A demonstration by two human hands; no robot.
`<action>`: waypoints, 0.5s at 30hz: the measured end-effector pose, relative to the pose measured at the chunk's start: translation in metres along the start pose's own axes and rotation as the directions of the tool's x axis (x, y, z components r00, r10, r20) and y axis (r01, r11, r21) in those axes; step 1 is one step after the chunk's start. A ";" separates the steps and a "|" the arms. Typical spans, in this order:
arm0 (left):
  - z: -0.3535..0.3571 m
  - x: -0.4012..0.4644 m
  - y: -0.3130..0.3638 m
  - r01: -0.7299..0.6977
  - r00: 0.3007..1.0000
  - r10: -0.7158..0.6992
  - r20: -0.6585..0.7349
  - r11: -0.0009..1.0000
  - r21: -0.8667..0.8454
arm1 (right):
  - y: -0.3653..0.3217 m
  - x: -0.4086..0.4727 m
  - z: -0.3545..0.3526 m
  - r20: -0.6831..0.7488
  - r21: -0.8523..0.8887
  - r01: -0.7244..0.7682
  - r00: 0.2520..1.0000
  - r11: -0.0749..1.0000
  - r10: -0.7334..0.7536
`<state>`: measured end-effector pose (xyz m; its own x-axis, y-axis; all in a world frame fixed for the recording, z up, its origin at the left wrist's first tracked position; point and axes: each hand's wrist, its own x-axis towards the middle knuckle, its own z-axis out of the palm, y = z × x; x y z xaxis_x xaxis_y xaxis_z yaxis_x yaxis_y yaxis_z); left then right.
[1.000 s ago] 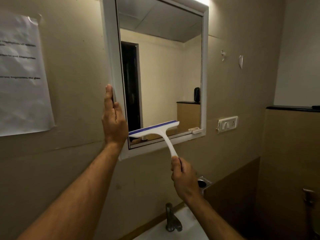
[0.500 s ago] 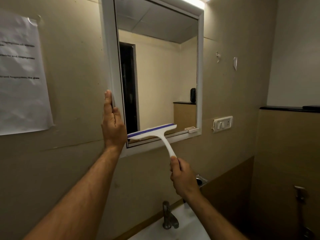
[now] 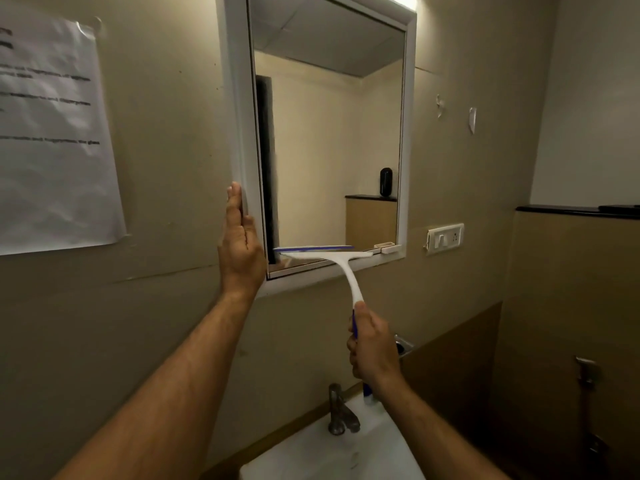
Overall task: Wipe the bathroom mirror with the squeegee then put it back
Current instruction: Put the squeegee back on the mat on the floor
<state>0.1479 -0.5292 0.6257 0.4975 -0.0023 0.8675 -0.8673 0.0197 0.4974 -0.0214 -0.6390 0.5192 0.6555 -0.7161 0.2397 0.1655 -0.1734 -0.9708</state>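
A white-framed mirror hangs on the beige wall. My right hand grips the handle of a white squeegee with a blue blade strip. The blade lies nearly level across the lower left part of the glass, just above the bottom frame. My left hand rests flat, fingers straight and together, against the mirror's left frame edge and holds nothing.
A white sink with a metal tap sits below. A paper notice is stuck to the wall at left. A switch plate is right of the mirror, a dark ledge and a metal fitting further right.
The squeegee blade has turned from tilted to nearly level and sits slightly lower on the glass. My left hand stays on the frame. The view has shifted a little.
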 end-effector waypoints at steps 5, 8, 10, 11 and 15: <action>-0.012 -0.020 -0.007 -0.001 0.995 -0.001 0.099 1.000 0.018 | -0.006 -0.006 0.014 -0.051 -0.062 0.001 0.999 0.998 -0.005; -0.021 -0.041 -0.015 0.005 0.985 -0.007 0.170 1.000 0.014 | 0.000 -0.011 0.027 -0.129 -0.109 -0.015 0.992 0.994 0.001; -0.032 -0.057 -0.027 0.024 0.973 -0.032 0.229 0.999 0.036 | 0.004 -0.018 0.035 -0.176 -0.111 -0.027 0.984 0.993 0.007; -0.037 -0.065 -0.034 0.027 0.964 -0.042 0.263 0.998 0.058 | 0.005 -0.023 0.038 -0.198 -0.101 -0.026 0.980 0.995 0.006; -0.068 -0.109 -0.067 0.031 0.928 -0.106 0.356 0.977 0.211 | 0.014 -0.051 0.047 -0.266 -0.156 -0.025 0.964 0.987 -0.018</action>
<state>0.1525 -0.4618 0.4971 0.5472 -0.3603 0.7555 -0.8360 -0.1915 0.5142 -0.0175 -0.5735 0.4935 0.4330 -0.8669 0.2470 0.0319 -0.2591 -0.9653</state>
